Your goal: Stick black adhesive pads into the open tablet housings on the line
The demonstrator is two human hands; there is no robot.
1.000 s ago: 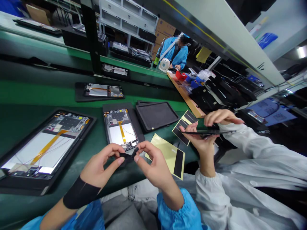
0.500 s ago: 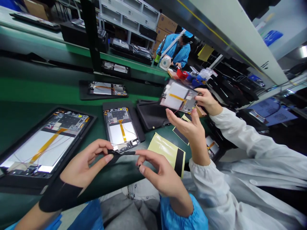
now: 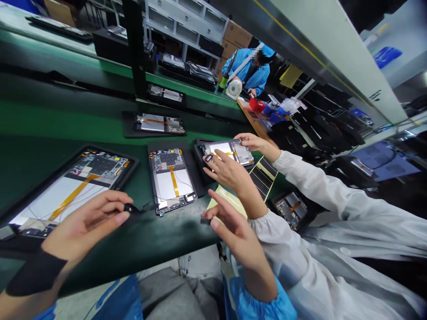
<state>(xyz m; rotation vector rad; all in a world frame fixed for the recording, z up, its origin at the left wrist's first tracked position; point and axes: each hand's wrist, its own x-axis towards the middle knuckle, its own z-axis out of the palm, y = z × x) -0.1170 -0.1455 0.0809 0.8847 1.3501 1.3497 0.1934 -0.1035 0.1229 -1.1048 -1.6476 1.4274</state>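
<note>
My left hand is closed in a pinch on a piece of black tape, whose thin end trails to the right. On that wrist sits a black band. My right hand has thumb and fingers curled round a small dark piece, too small to make out well. Between and beyond my hands lies an opened tablet with its board, silver battery and orange ribbon cable showing. Partly behind my left hand, a larger opened tablet rests in a black tray.
At right, a co-worker's hands hold another opened tablet over a black tray. Near them lie a yellow sheet and black strips on yellow backing. More opened tablets lie behind. Another person sits farther back.
My hands have moved apart, the left one leftward with the black tape, which no longer spans between them. The co-worker has lowered the raised tablet onto the black tray.
</note>
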